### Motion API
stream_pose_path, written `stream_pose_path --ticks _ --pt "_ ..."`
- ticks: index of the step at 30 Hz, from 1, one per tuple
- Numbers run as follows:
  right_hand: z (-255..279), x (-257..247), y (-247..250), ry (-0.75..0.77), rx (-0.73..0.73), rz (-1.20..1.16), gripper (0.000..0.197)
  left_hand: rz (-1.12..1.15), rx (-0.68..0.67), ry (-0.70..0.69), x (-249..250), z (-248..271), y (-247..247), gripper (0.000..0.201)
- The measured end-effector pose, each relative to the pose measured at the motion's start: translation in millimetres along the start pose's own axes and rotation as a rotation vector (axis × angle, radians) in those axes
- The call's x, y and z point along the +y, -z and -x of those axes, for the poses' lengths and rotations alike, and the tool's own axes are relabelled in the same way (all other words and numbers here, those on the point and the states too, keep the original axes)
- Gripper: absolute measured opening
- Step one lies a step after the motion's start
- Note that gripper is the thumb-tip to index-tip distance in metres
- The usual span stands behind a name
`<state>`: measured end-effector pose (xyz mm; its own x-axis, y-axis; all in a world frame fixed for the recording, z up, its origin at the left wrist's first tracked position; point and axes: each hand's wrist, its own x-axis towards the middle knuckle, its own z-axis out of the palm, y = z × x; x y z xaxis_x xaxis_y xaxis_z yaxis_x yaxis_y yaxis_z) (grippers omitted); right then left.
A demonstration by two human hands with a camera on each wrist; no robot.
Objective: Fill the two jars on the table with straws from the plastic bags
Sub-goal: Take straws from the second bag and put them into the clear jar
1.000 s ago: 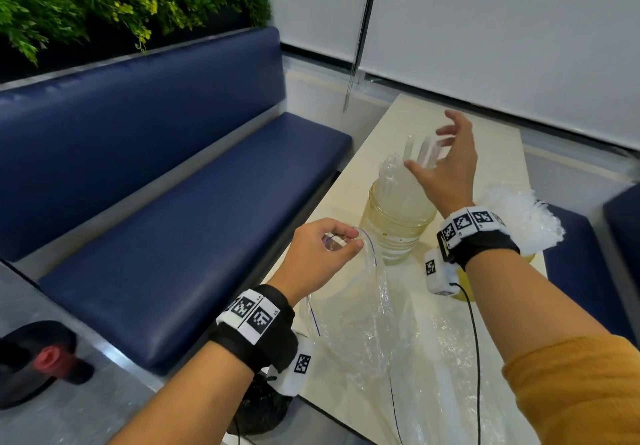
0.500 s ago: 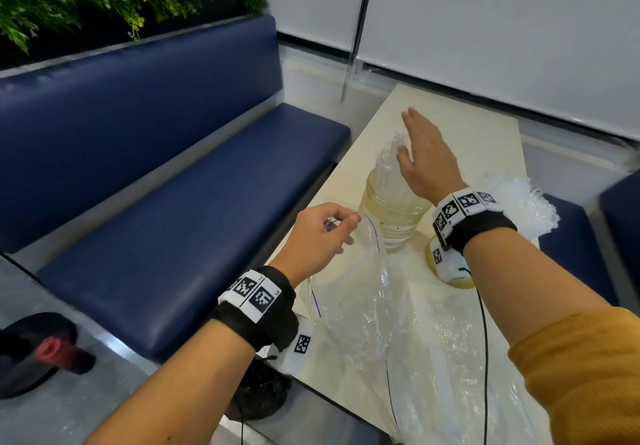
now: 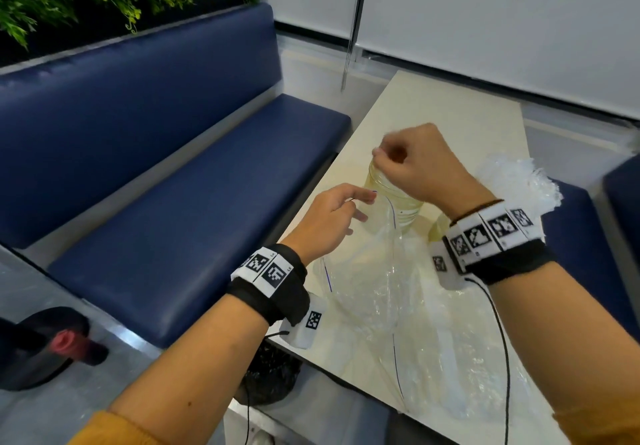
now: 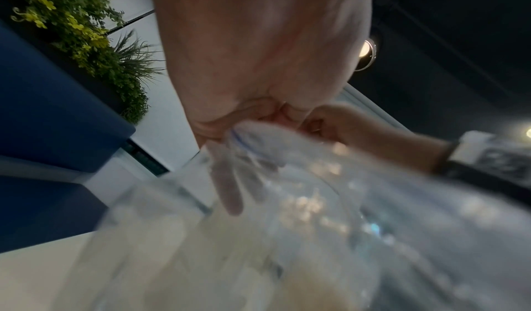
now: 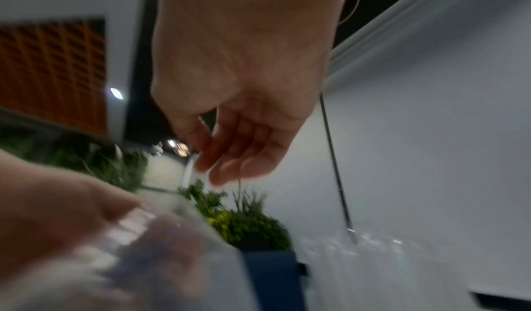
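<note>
A clear glass jar stands on the cream table. My right hand hovers over its mouth with fingers curled, thumb and forefinger pinching what looks like a pale straw tip. The straws in the jar are hidden by that hand. A second jar peeks out from behind my right wrist. My left hand pinches the blue-lined rim of a clear plastic bag and holds it up beside the jar. In the left wrist view the fingers nip that rim. The right wrist view is blurred.
Crumpled clear plastic lies at the table's right edge. A dark blue bench runs along the left, with plants above it. A black bin bag hangs below the table's near edge. A black and red object sits on the floor.
My right hand went from spread above the straws, to flat on top of them, to curled in a pinch over the jar mouth. The left hand kept hold of the bag rim.
</note>
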<state>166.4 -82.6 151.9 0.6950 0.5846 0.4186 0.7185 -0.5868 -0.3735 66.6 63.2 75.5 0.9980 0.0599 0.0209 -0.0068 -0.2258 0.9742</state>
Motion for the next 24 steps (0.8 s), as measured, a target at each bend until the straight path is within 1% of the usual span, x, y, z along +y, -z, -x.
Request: stream_pose_path --ticks 1,2,3,4,5,6,7,9,10,13,16,19,24 --pt "11 -17 2 -0.048 -0.156 -0.051 0.033 -0.002 0.0 -0.001 1 -1 -1 0.042" --pt "22 -30 1 -0.092 -0.35 -0.055 0.031 0.0 0.001 -0.008 1 -3 -1 0.043" --pt "32 -38 -4 -0.109 -0.548 0.018 0.025 0.006 -0.002 -0.015 1 -3 -1 0.045" --pt "42 -42 -13 -0.092 -0.711 0.124 0.019 0.006 -0.005 -0.02 2 -3 -2 0.047" --pt "51 -47 -21 -0.078 -0.84 0.227 0.029 -0.005 -0.008 -0.022 2 -3 -2 0.048" --pt "59 -51 -30 -0.078 -0.938 0.319 0.046 -0.021 -0.013 -0.022 3 -3 -2 0.049" --pt "65 -53 -36 -0.079 -1.0 0.404 0.057 -0.033 -0.023 -0.02 4 -3 -2 0.05" --pt "76 -52 -43 -0.023 -1.044 0.555 0.059 -0.059 -0.043 -0.016 5 -2 -1 0.05" --pt "80 -49 -45 -0.029 -1.064 0.589 0.059 -0.077 -0.053 -0.014 6 -2 1 0.05" --pt "86 -38 -49 -0.064 -1.111 0.557 0.065 -0.168 -0.084 -0.01 2 -1 5 0.049" --pt "88 -33 -54 -0.053 -1.116 0.527 0.065 -0.227 -0.095 -0.006 -3 -1 6 0.048" --pt "90 -29 -63 -0.001 -1.098 0.536 0.057 -0.239 -0.092 0.009 -6 -2 8 0.049" --pt "93 -25 -70 0.078 -1.016 0.517 0.034 -0.203 -0.075 0.017 -9 3 12 0.048"
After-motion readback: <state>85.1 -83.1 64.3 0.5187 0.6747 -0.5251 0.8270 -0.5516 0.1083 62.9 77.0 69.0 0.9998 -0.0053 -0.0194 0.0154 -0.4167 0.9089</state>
